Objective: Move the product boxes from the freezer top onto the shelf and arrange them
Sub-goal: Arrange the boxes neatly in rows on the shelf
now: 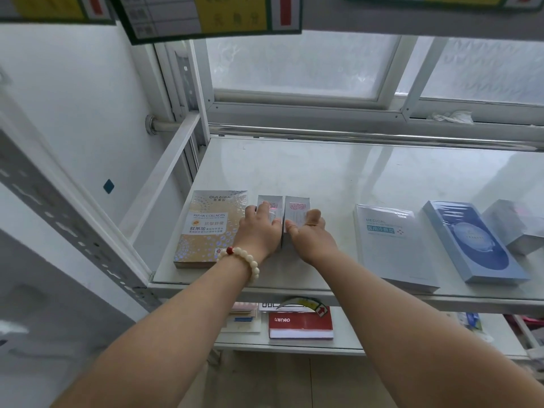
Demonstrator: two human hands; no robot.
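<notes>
1. The shelf (323,172) is a white, glossy board in a white metal rack, set in front of a frosted window (300,63). All the product boxes in view lie in a row near its front edge.
2. The gold box (210,228) lies flat at the left end of the row, printed face up.
3. The left hand (260,231), with a bead bracelet (244,260) at the wrist, lies over the left silver box (270,206). Its fingers curl over the box's top and left side and its thumb lies on the right side, so it grips the box. The knuckles sit just beside the right edge of the gold box.
4. The left silver box and the right silver box (297,207) lie side by side, long sides together, just to the right of the gold box.
5. The right hand (310,234) grips the right silver box. The thumb lies near the seam between the two boxes and the fingers curl round the box's right side.
6. The white box (391,245) lies flat, well apart from the right silver box. Its near end reaches the shelf's front edge.
7. The blue box (471,242) lies flat just beside the white box.
8. A pale box (515,225) sits at the far right behind the blue box. It is too blurred to tell whether the two touch.
9. On the lower shelf (347,334), a red box (300,323) lies below the hands.
</notes>
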